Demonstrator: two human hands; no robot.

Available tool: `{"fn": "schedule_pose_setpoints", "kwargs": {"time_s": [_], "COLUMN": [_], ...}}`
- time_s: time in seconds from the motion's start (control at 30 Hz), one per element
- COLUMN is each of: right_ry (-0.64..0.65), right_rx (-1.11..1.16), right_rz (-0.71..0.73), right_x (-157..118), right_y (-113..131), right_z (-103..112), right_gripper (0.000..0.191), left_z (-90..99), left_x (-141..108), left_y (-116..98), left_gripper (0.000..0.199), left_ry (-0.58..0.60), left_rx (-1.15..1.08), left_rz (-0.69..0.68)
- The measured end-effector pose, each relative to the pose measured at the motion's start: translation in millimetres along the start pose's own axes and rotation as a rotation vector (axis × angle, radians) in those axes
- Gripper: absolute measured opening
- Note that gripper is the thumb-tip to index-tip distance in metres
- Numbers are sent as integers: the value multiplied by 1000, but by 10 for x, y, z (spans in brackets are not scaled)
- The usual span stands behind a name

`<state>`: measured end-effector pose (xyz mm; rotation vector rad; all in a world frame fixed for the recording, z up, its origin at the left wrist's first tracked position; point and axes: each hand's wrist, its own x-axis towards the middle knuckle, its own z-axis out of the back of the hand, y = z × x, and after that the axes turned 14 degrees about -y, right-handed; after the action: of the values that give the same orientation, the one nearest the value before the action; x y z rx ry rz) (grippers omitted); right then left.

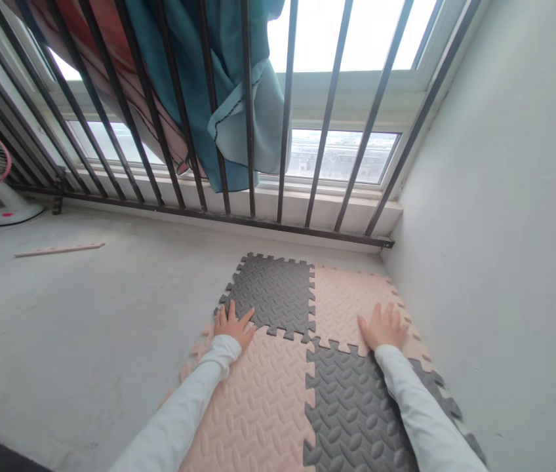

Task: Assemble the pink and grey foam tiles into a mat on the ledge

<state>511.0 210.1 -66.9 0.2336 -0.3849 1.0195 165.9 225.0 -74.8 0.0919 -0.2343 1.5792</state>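
Note:
Several foam puzzle mat tiles lie on the floor in a checkered pattern, their toothed edges meeting. My left hand (235, 326) rests with fingers spread where the far dark grey tile (275, 288) meets the near pink tile (263, 400). On the far pink tile (339, 301) lies my right hand (383, 327), fingers apart and pressing flat, close to the right wall. The near dark grey tile (351, 406) is partly covered by my right forearm. Neither hand grips anything.
A black metal railing (278, 226) runs along the window side, with teal and pink cloth (238, 98) hanging behind its bars. A white wall (509, 262) stands at right. At left are a fan (10, 213) and a thin wooden strip (59, 250) on the concrete floor (86, 334).

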Motion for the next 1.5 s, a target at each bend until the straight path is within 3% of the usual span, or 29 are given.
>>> {"fn": "schedule_pose_setpoints", "kwargs": {"time_s": [0.1, 0.17, 0.27, 0.37, 0.57, 0.7, 0.83, 1.0, 1.13, 1.23, 1.5], "right_ry": [163, 243, 319, 295, 314, 328, 313, 359, 365, 361, 368], "right_rx": [197, 302, 323, 321, 333, 305, 255, 206, 183, 168, 222], "right_rz": [420, 549, 528, 511, 509, 596, 585, 613, 591, 549, 526], "right_x": [-447, -758, -1045, -1069, -893, -960, -1025, -990, -1056, -1112, -1159], "right_y": [390, 633, 849, 909, 889, 874, 928, 1011, 1057, 1091, 955], "right_z": [233, 367, 472, 491, 516, 496, 504, 607, 635, 602, 607], "right_gripper": [59, 60, 63, 64, 67, 66, 61, 61, 57, 55, 58], "left_z": [9, -17, -74, -72, 92, 129, 161, 173, 70, 28, 166], "left_x": [-110, -276, -562, -718, -616, -539, -479, -404, -418, -423, -356], "left_y": [-121, -232, -375, -457, -573, -613, -617, -505, -303, -203, -81], "left_gripper": [55, 58, 60, 61, 53, 45, 43, 46, 53, 52, 52], "left_ry": [60, 88, 97, 103, 35, 9, 31, 62, 86, 101, 177], "left_rx": [22, -5, -72, -92, -121, -116, -105, -88, -57, -64, -58], "left_rz": [-65, -147, -223, -187, -94, -80, -110, -173, -72, -84, -160]}}
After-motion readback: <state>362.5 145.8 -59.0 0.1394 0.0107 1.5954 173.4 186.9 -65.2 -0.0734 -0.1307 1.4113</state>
